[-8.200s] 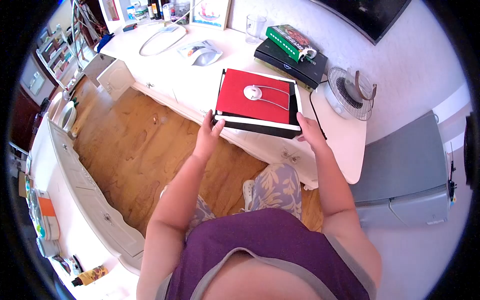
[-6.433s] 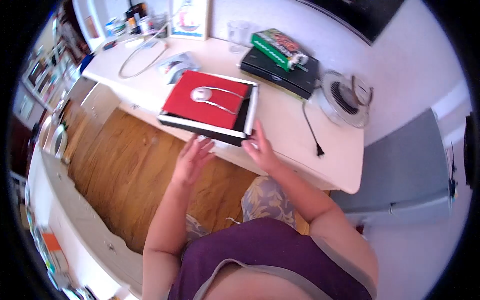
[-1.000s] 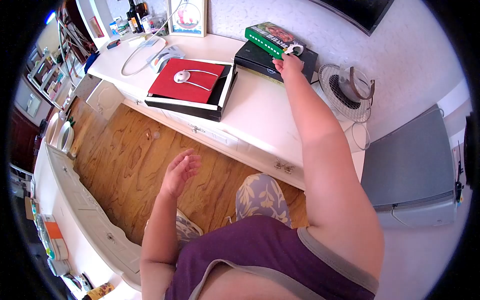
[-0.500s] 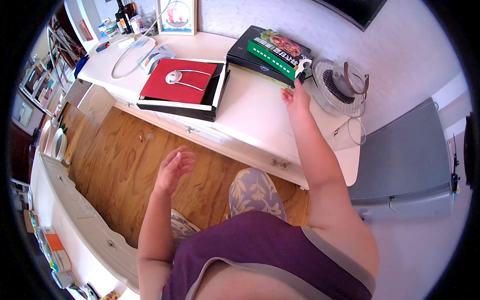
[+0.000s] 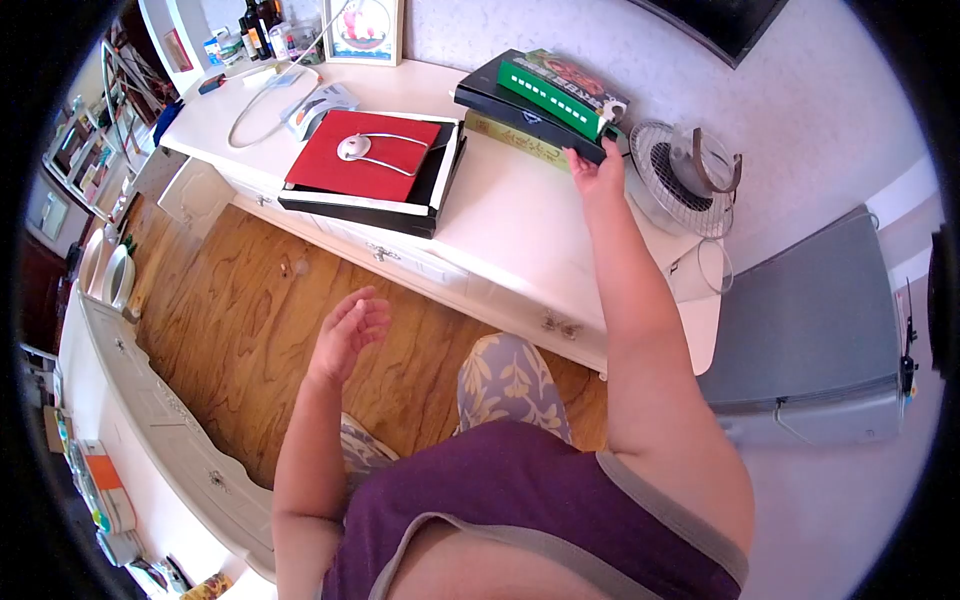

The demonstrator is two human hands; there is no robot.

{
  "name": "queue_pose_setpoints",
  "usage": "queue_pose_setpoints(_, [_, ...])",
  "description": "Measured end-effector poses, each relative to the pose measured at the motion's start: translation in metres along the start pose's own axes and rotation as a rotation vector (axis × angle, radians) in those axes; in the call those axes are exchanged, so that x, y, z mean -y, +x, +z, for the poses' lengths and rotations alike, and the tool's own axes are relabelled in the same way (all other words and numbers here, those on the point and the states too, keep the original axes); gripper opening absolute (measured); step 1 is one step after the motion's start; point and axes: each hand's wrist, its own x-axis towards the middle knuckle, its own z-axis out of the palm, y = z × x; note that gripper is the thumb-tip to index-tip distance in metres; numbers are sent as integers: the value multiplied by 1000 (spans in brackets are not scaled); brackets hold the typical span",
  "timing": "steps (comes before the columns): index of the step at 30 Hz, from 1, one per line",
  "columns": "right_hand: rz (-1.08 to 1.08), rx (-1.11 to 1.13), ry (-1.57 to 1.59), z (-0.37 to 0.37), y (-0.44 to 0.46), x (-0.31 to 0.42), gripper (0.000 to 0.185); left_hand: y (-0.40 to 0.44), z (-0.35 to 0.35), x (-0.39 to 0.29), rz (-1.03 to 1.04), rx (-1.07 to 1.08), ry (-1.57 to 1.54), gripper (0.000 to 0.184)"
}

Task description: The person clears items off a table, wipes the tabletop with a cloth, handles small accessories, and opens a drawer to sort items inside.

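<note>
Black by the wall: clamped the right hand on the near right corner of a black box, seemingly to steady the exposed end. Held the left hand well apart, half-open over the floor, with nothing in it. Counted three boxes stacked on the white cabinet: one green box on top, one black, one olive box beneath. Counted also one red panel, likely laid flat for support, on one white-rimmed box.
</note>
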Motion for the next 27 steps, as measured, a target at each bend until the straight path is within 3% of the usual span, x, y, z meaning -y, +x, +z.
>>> queue_pose_setpoints(16, [-30, 162, 23, -10, -30, 8, 28, 5, 3, 2, 24, 26, 25, 47])
queue_pose_setpoints(27, [-45, 218, -130, -56, -121, 16, 26, 21, 43, -13, 52, 111, 3, 49])
